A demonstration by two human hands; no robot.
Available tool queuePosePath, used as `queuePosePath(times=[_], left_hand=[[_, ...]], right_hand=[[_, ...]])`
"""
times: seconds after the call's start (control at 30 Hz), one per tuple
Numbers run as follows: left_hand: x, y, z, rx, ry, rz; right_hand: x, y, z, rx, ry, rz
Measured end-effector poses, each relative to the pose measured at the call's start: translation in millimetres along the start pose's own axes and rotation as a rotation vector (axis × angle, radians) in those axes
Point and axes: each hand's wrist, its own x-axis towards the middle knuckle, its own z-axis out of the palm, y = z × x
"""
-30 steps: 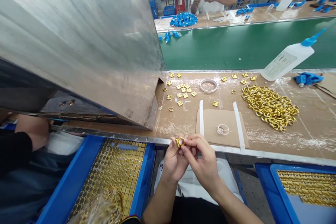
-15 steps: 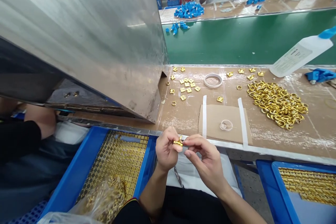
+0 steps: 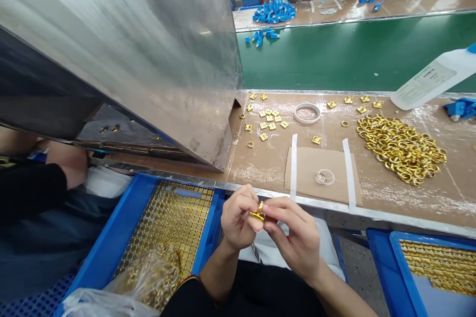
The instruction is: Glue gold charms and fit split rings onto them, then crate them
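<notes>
In the head view, a small shiny gold ring (image 3: 259,212) with a flat base sits between my hands, just off the table's front edge. My left hand (image 3: 239,220) pinches it between thumb and fingers. From the other side, my right hand (image 3: 293,235) grips its edge with thumb and index finger; the fingers partly hide it. Beyond my hands a cardboard pad (image 3: 308,168) is taped down and bears a clear coil (image 3: 325,177). To the right lies a pile of gold rings (image 3: 403,148). Several square gold pieces (image 3: 273,119) are scattered at the left.
A large metal housing (image 3: 167,59) blocks the left. A blue tray (image 3: 126,213) of gold pieces with a plastic bag stands lower left; another blue tray (image 3: 401,257) is lower right. A white bottle (image 3: 427,81) leans at the right. Across the green belt (image 3: 327,54) a person works.
Both hands have turned the gold ring slightly, so it stands more upright, and the right fingers have closed in on it. The view has shifted a little. The person opposite has parted their hands.
</notes>
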Motion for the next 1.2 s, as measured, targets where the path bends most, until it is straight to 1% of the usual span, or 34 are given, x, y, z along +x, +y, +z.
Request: queuePosePath(times=[0.07,0.1,0.2,0.27,0.37,0.5,0.6,0.87,1.0,1.2], left_hand=[[2.6,1.8,8.9,-0.095,0.049,-0.041],[4.8,3.5,13.9,-0.152,0.053,-0.079],[11.3,8.8,26.9,-0.323,0.04,-0.25],[13.4,10.5,31.8,-0.406,0.03,-0.345],[12.2,9.6,34.2,-0.471,0.028,-0.419],[7.1,5.5,34.4,-0.501,0.029,-0.471],[4.4,2.7,34.3,-0.524,0.001,-0.499],[3.6,0.9,33.5,-0.621,-0.098,-0.517],[4.0,1.4,32.9,-0.621,-0.109,-0.535],[2.4,0.8,35.6,-0.759,-0.092,-0.598]], right_hand=[[0.8,-2.8,3.0,-0.082,0.002,-0.057],[1.2,-4.0,4.9,-0.111,0.005,-0.071],[2.1,-5.4,10.3,-0.207,0.022,-0.104],[2.7,-4.9,12.9,-0.281,0.044,-0.133],[3.5,-3.9,14.4,-0.333,0.072,-0.152],[4.9,-4.3,13.6,-0.3,0.094,-0.121],[5.4,-5.5,13.4,-0.281,0.109,-0.109],[2.4,-6.3,10.9,-0.332,0.097,-0.157],[0.3,-5.5,10.5,-0.317,0.078,-0.149],[-5.4,-2.5,11.7,-0.308,0.106,-0.109]])
